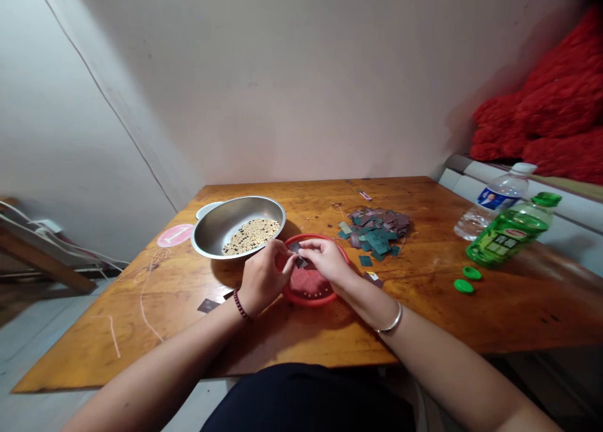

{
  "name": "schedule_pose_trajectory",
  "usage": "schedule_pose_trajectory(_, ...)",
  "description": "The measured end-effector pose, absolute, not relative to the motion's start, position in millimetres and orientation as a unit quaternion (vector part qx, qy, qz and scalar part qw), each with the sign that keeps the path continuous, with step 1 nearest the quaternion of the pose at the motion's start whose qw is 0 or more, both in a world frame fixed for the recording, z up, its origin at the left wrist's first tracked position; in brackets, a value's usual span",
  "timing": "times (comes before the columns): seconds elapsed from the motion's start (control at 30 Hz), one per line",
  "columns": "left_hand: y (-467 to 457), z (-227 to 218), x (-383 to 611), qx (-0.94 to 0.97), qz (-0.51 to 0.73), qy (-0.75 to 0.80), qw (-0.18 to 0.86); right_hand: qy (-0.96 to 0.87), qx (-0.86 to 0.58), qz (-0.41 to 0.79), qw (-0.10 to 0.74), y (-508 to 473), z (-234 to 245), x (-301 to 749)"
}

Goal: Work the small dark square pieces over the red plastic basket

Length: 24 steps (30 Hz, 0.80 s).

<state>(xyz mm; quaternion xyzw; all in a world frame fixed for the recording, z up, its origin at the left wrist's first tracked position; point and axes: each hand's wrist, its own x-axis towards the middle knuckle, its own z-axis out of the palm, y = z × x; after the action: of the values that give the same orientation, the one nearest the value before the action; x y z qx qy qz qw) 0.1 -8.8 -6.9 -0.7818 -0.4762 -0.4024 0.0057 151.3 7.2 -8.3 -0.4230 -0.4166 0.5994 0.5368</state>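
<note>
Over a red plastic basket (pixel 306 299) my two hands meet at the fingertips. My right hand (pixel 330 265) pinches a small dark square piece (pixel 300 262), thin like sandpaper or cloth. My left hand (pixel 266 275) has its thumb and fingers closed at the same spot, and whatever it grips is too small to make out. Several pale beads lie on the basket's red bottom. Just beyond my left hand stands a steel bowl (pixel 210 234) holding many cream and some dark beads (pixel 252 236).
A heap of dark and green squares (pixel 377 228) lies right of the basket. Loose squares (pixel 208 306) lie by my left wrist. A green bottle (pixel 509 231), a clear bottle (pixel 492 199) and green caps (pixel 464 286) are at right. Thread (pixel 144 294) trails at left.
</note>
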Motion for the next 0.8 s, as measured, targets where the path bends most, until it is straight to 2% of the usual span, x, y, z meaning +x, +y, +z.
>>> schedule_pose_trajectory(0.8, -9.4, -6.2, 0.0, -0.786, -0.396, -0.474, -0.005, -0.407, -0.428, 0.603, 0.536, 5.0, -5.0, 150.7)
